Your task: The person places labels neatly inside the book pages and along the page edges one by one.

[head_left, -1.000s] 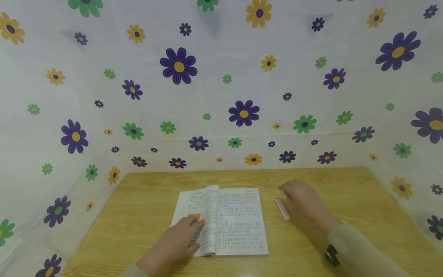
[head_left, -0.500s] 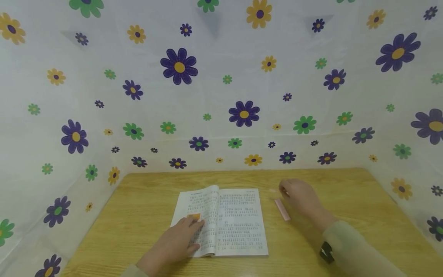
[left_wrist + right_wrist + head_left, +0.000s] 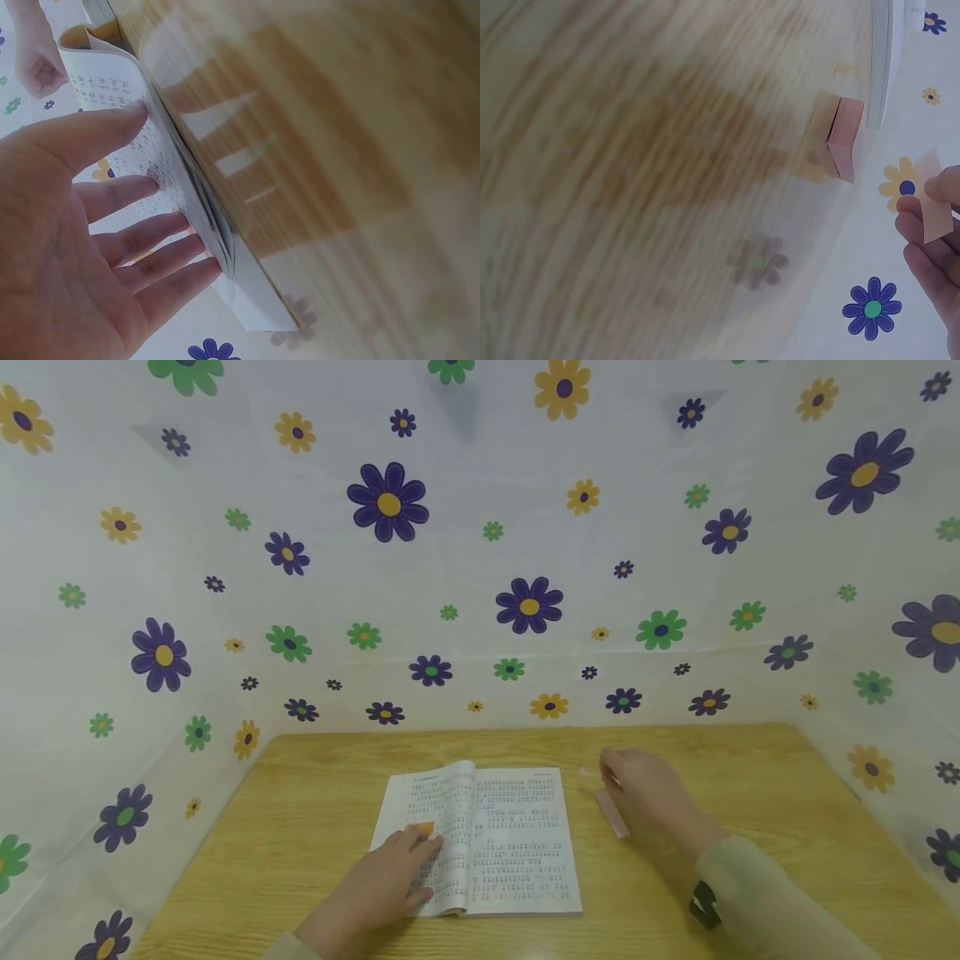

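An open book (image 3: 523, 843) with printed pages lies on the table, its left pages bulging up near the spine. My left hand (image 3: 375, 881) rests on the left page beside a small orange piece (image 3: 422, 828). In the left wrist view, the fingers of that hand (image 3: 112, 232) are extended against the page. Right of the book, my right hand (image 3: 651, 789) is raised by a pink pad of sticky notes (image 3: 612, 816). The right wrist view shows a single pale pink sticky note (image 3: 934, 214) pinched between thumb and fingers, clear of the pad (image 3: 845, 135).
The wooden table (image 3: 300, 810) reaches back to a white flower-patterned sheet (image 3: 465, 560), which also hangs at both sides. A dark object (image 3: 705, 906) is strapped at the right sleeve (image 3: 765, 893).
My right hand has shifted slightly to the left, and its wrist has turned a little. The left hand, the book and the pad have stayed in place.
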`<action>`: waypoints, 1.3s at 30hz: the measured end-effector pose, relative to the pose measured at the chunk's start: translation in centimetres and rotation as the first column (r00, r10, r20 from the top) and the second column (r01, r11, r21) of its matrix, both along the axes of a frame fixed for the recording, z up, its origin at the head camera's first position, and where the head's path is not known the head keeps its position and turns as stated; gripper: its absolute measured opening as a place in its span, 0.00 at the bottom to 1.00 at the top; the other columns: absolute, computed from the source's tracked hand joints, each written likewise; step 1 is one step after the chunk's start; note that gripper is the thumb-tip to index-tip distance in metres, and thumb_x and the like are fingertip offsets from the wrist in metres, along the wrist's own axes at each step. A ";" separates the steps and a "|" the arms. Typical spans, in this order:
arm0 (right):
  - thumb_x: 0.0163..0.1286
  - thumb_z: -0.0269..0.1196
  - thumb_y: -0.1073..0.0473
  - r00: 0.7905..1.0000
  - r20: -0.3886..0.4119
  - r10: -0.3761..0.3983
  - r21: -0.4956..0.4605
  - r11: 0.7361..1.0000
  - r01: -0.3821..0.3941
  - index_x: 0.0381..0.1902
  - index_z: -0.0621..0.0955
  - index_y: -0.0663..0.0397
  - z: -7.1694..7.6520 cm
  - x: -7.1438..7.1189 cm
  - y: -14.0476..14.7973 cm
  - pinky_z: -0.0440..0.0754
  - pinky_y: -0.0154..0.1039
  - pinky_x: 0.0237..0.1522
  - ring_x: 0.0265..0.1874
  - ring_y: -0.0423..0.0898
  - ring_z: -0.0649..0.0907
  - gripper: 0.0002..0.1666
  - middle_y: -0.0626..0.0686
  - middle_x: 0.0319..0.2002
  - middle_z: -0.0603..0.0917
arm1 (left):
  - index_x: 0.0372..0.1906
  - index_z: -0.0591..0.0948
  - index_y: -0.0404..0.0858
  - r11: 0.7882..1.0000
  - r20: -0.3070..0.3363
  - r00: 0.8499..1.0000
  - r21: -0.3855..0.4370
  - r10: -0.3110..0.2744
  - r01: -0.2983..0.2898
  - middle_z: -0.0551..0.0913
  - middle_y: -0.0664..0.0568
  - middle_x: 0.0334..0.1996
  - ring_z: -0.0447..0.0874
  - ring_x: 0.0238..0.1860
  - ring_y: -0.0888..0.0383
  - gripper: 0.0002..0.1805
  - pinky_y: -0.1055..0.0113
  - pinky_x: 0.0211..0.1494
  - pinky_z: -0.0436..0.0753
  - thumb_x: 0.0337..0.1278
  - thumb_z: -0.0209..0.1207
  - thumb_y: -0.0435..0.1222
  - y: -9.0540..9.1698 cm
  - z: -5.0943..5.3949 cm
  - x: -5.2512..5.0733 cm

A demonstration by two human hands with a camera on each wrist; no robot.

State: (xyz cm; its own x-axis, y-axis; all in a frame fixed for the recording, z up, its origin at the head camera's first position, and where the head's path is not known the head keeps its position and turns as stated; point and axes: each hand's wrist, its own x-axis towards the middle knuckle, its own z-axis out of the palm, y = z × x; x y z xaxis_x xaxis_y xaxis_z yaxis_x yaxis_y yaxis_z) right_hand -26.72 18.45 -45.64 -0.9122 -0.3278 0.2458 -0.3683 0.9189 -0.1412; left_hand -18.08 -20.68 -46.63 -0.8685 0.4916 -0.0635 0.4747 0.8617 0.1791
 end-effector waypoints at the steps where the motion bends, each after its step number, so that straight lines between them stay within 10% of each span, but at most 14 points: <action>1: 0.74 0.69 0.62 1.000 0.013 -0.006 0.000 1.000 0.006 0.39 0.80 0.49 0.0 0.0 0.0 0.79 0.32 0.31 0.26 0.40 0.75 0.07 0.45 0.26 0.79 | 0.72 0.78 0.37 1.000 0.005 1.000 0.000 0.003 -0.003 0.81 0.42 0.63 0.82 0.63 0.43 0.36 0.44 0.66 0.85 0.62 0.73 0.45 0.0 0.0 0.0; 18: 0.62 0.76 0.65 0.980 -0.138 0.140 0.047 0.990 -0.135 0.32 0.79 0.48 -0.6 -0.8 -0.4 0.82 0.34 0.32 0.27 0.40 0.77 0.14 0.45 0.27 0.81 | 0.72 0.78 0.38 1.000 0.035 0.999 -0.017 0.022 -0.022 0.80 0.41 0.65 0.81 0.65 0.42 0.36 0.43 0.67 0.85 0.63 0.73 0.46 0.1 0.0 0.1; 39: 0.62 0.76 0.66 0.973 -0.092 0.211 0.051 0.977 -0.207 0.38 0.90 0.51 0.0 -1.4 -2.3 0.91 0.42 0.48 0.39 0.47 0.90 0.08 0.49 0.38 0.93 | 0.72 0.77 0.37 1.000 0.017 1.000 -0.023 0.010 -0.009 0.80 0.42 0.65 0.82 0.63 0.44 0.36 0.45 0.65 0.86 0.63 0.73 0.46 0.1 0.1 -0.1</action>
